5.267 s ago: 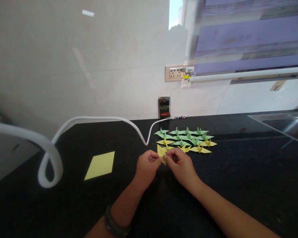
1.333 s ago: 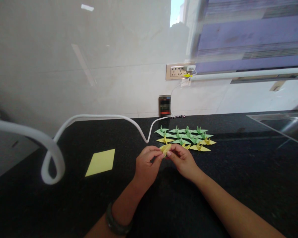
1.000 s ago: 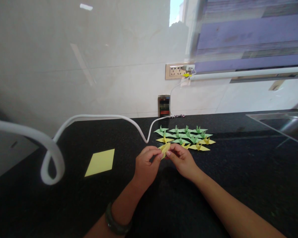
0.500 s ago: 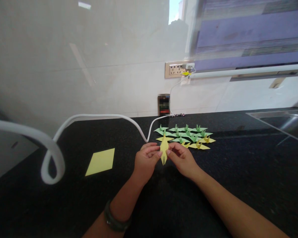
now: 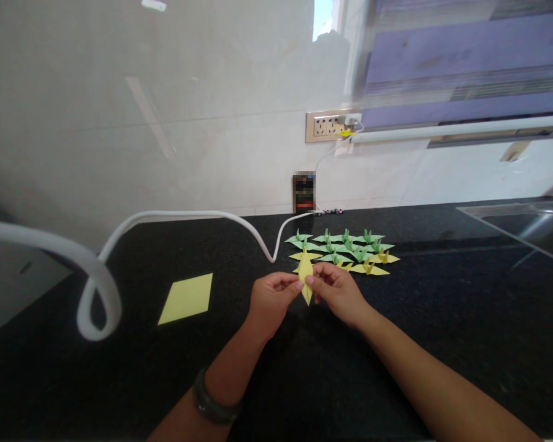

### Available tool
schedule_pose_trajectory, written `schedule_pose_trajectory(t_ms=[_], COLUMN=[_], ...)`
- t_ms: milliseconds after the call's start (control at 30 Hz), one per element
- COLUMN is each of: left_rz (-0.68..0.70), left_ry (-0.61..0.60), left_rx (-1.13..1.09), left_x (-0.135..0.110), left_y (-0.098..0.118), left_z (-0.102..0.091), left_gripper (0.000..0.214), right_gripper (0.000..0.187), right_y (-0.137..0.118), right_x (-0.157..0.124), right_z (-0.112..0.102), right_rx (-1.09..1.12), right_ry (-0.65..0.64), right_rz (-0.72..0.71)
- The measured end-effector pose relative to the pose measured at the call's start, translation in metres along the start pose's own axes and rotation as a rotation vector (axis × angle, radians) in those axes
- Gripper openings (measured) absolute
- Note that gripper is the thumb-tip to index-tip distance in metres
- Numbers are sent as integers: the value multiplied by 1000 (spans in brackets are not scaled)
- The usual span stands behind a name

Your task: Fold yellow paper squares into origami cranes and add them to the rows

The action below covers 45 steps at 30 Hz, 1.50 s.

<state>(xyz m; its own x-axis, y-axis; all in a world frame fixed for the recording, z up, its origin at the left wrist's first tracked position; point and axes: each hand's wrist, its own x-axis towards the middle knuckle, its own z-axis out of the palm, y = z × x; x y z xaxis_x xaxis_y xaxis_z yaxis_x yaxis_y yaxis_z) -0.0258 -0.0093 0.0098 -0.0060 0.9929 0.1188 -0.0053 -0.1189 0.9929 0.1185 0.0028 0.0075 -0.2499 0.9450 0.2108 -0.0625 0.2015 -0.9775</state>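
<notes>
Between my two hands is a folded piece of yellow paper point(image 5: 306, 268), narrow and diamond-shaped, its lower end coming to a point. My left hand point(image 5: 274, 298) pinches its left edge between thumb and fingers. On the other edge, my right hand point(image 5: 338, 291) grips it with the thumb on top and fingers behind. Just beyond my hands, several green paper cranes point(image 5: 349, 245) and yellow paper cranes point(image 5: 370, 269) stand in rows on the black counter. A flat yellow paper sheet point(image 5: 187, 298) lies to the left of my left hand.
A thick white cable point(image 5: 203, 214) loops across the left of the black counter point(image 5: 133, 380). Against the wall leans a small phone-like device point(image 5: 304, 193), its screen blurred out, below a wall socket point(image 5: 328, 126) with a plug in it. At the right is a metal sink point(image 5: 529, 224).
The lower end of the folded paper showed two split points before and now shows one, as if a layer was turned. Both hands stay in nearly the same place.
</notes>
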Motion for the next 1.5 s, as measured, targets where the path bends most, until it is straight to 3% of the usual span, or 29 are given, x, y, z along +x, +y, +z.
schedule_pose_trajectory(t_ms=[100, 333, 833, 1167, 1500], left_rz=[-38, -73, -65, -195, -136], left_ry=[-74, -119, -73, -153, -103], left_rx=[-53, -107, -8, -135, -21], left_x=[0, 1, -4, -4, -3], left_y=[4, 4, 8, 9, 5], left_z=[0, -1, 7, 4, 4], left_gripper=[24, 18, 13, 23, 22], right_gripper=[16, 17, 19, 17, 20], right_y=[-3, -2, 3, -6, -4], right_x=[0, 0, 0, -2, -2], right_z=[-1, -1, 4, 4, 2], right_rx=[51, 100, 86, 107, 148], right_ry=[-18, -45, 52, 10, -24], right_rz=[27, 64, 82, 132, 169])
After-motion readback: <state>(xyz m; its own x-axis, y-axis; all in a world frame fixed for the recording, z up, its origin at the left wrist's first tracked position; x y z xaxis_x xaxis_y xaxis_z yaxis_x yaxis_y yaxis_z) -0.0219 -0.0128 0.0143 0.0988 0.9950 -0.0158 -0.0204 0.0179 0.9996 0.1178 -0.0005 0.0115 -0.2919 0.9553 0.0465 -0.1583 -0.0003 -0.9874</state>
